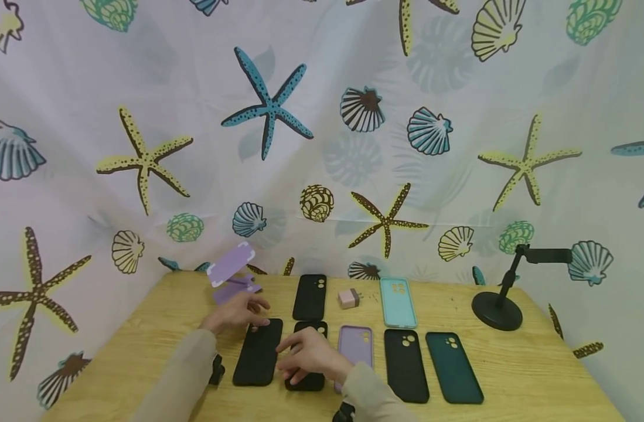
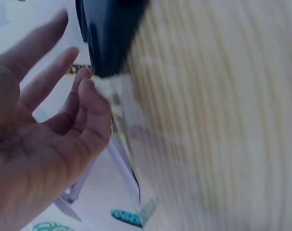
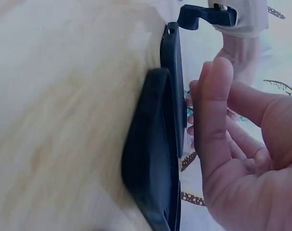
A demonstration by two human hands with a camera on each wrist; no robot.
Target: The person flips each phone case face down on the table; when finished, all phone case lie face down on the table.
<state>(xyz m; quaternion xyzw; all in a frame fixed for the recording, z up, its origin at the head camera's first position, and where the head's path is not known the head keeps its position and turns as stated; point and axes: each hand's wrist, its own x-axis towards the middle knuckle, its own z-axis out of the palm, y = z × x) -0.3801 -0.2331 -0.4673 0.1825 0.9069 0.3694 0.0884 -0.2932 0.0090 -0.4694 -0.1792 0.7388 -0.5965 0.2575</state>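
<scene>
My left hand (image 1: 237,313) hovers with spread fingers at the top end of a black phone (image 1: 258,351) lying flat on the wooden table (image 1: 158,328). In the left wrist view a fingertip (image 2: 90,84) touches a pale tab at the corner of the dark phone (image 2: 105,33). My right hand (image 1: 307,354) lies relaxed over a black case (image 1: 312,382) just right of the phone. The right wrist view shows its straight fingers (image 3: 211,110) beside that black case (image 3: 151,159), holding nothing. Two purple film sheets (image 1: 231,265) sit behind my left hand, the upper one off the table.
Other cases lie in rows: black (image 1: 309,296), mint (image 1: 398,302), purple (image 1: 355,346), black (image 1: 405,363), dark green (image 1: 453,366). A pink charger plug (image 1: 349,299) sits at the back middle. A black phone stand (image 1: 503,293) is at the right. A seashell curtain (image 1: 322,117) hangs behind.
</scene>
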